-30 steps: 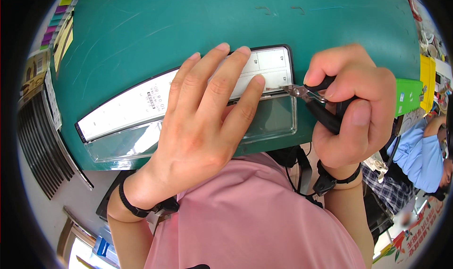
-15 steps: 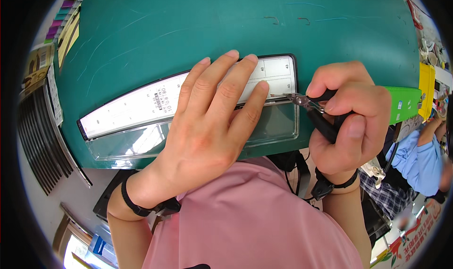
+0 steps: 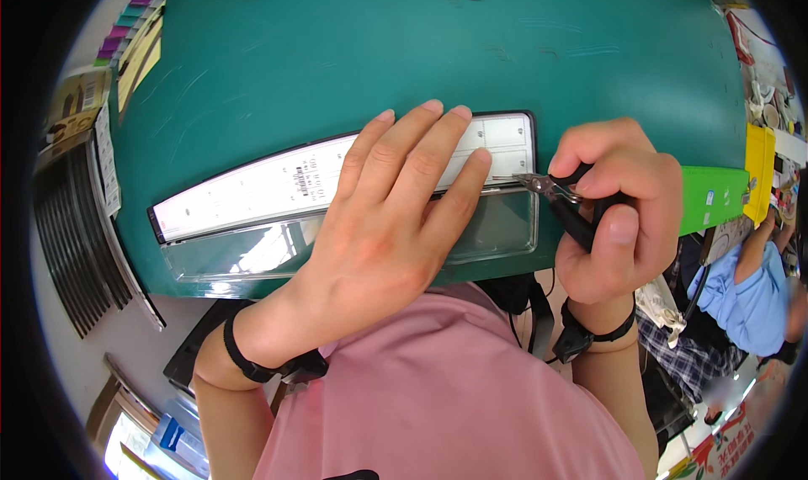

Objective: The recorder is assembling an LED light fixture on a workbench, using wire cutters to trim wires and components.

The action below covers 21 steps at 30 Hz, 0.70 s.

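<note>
A long, narrow case lies opened on the green table, with a white printed insert (image 3: pixel 252 185) in its black-edged half. Its clear lid (image 3: pixel 497 228) is folded toward me. My left hand (image 3: pixel 379 202) rests flat on the case with fingers spread, covering its middle. In my right hand (image 3: pixel 627 211) are small pliers (image 3: pixel 572 219) with black handles, fingers wrapped round them. Their metal jaws reach over the right end of the insert, beside the hinge line. At the jaw tips is a thin, dark sliver (image 3: pixel 505 178), too small to make out.
Bright green (image 3: pixel 711 198) and yellow (image 3: pixel 759 173) items stand at the right table edge. Dark curved strips (image 3: pixel 80 236) are stacked at the left. Faint small marks and bluish lines (image 3: pixel 551 27) blur on the far table. Another person in blue (image 3: pixel 745 286) is at the far right.
The whole view has shifted slightly and is more blurred. Both hands keep nearly the same places on the case, with the pliers still at its right end.
</note>
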{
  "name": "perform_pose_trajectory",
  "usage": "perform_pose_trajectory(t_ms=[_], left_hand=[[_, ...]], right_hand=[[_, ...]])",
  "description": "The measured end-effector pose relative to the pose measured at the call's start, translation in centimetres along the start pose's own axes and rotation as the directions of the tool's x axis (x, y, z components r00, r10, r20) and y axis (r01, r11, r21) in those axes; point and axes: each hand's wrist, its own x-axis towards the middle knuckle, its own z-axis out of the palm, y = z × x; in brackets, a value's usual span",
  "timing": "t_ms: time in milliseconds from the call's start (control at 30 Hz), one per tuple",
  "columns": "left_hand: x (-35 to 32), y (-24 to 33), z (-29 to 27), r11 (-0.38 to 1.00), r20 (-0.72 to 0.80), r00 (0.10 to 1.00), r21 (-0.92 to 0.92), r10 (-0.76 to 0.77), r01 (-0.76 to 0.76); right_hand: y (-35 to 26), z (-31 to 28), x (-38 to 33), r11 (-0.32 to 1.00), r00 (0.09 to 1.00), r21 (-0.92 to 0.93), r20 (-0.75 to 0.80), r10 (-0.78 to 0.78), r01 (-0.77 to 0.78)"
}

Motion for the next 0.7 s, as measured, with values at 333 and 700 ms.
perform_pose_trajectory(t_ms=[333,700], left_hand=[[-0.6,0.1,-0.2,1.0,-0.18,0.983,-0.01,-0.018,0.016],[-13.7,-16.7,-11.5,0.782,-0.234,0.759,-0.006,-0.607,0.623]], right_hand=[[0.8,-3.5,-1.1,0.971,0.951,0.195,-0.246,0.185,-0.139],[-4.5,2.1,2.8,0.749,0.926,0.594,-0.015,0.376,-0.294]])
